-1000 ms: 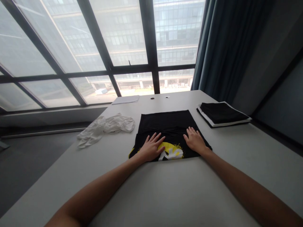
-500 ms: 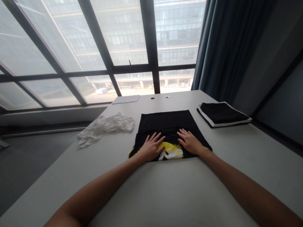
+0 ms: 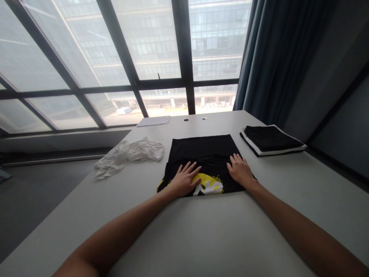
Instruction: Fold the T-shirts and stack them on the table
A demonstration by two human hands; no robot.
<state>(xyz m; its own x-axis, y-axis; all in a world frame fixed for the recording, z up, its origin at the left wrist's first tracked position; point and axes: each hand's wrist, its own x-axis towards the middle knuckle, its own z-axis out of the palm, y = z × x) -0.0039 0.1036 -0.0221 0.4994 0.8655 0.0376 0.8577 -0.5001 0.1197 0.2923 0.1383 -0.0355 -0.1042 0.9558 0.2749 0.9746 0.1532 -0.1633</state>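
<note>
A black T-shirt (image 3: 206, 152) with a yellow and white print lies partly folded on the white table (image 3: 201, 231). My left hand (image 3: 184, 179) rests flat on its near left part, fingers spread, beside the print. My right hand (image 3: 240, 169) lies flat on the shirt's near right edge, fingers stretched out. Neither hand holds anything.
A crumpled white garment (image 3: 129, 153) lies to the left of the shirt. A stack of folded black and white clothes (image 3: 271, 139) sits at the right. A sheet of paper (image 3: 152, 121) lies near the table's far edge by the window. A dark curtain (image 3: 273, 57) hangs at the right.
My right hand slid left over the shirt towards the middle, then back out to the shirt's right edge. My left hand has stayed in place.
</note>
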